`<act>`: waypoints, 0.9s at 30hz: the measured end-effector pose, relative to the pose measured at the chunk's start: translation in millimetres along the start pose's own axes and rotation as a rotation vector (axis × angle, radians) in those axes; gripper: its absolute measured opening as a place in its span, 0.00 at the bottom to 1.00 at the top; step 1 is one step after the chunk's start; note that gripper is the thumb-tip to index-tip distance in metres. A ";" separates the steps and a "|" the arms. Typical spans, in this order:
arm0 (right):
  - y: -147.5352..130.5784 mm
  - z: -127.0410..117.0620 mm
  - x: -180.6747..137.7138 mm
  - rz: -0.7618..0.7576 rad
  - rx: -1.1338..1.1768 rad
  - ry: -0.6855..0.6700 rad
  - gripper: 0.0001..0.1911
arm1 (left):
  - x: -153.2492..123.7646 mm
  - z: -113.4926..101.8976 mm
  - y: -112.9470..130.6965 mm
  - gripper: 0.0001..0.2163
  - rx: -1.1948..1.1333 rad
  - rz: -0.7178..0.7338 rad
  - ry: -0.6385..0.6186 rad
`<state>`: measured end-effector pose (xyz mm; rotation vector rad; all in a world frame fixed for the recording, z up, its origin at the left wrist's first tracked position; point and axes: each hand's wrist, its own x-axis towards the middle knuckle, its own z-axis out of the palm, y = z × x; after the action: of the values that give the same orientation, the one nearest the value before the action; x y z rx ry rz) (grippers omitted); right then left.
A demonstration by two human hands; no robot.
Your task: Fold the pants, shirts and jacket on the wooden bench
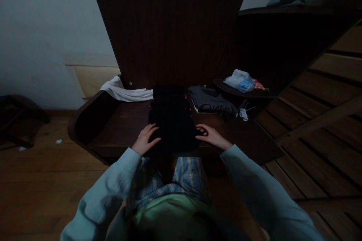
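Observation:
A black garment [172, 124] with small pink marks along its sides lies folded in a long strip on the dark wooden bench. My left hand [145, 139] rests at its near left edge, thumb and fingers spread apart over the cloth. At the near right edge is my right hand [213, 136], its fingers slightly curled, with a gap between thumb and forefinger. It touches the cloth without a visible grip. A folded dark grey garment [212, 99] with black lettering lies to the right. Behind on the left, a white cloth [124, 92] is draped over the bench's raised end.
A plastic-wrapped white and blue packet [240, 81] sits on a small rounded shelf at the right. The bench's curved side [77, 122] rises on the left. Wooden slats [316, 116] stand at the right, and a dark stool [19, 118] is at far left.

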<state>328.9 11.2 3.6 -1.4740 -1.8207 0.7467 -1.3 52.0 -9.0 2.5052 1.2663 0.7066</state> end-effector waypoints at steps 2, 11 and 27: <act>2.7 1.6 -7.9 0.055 0.000 0.036 0.23 | -13.3 2.1 11.4 0.27 0.037 0.028 -0.017; -17.7 23.3 -10.8 0.060 -0.111 0.197 0.06 | -13.6 5.3 19.1 0.27 0.140 0.036 -0.029; -30.3 7.5 -36.4 0.036 -0.362 0.213 0.11 | -13.2 5.9 19.4 0.28 0.150 0.021 -0.048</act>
<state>309.9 -30.6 17.3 -1.7439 -1.8324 0.2678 8.4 29.9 -10.0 2.6411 1.3237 0.5719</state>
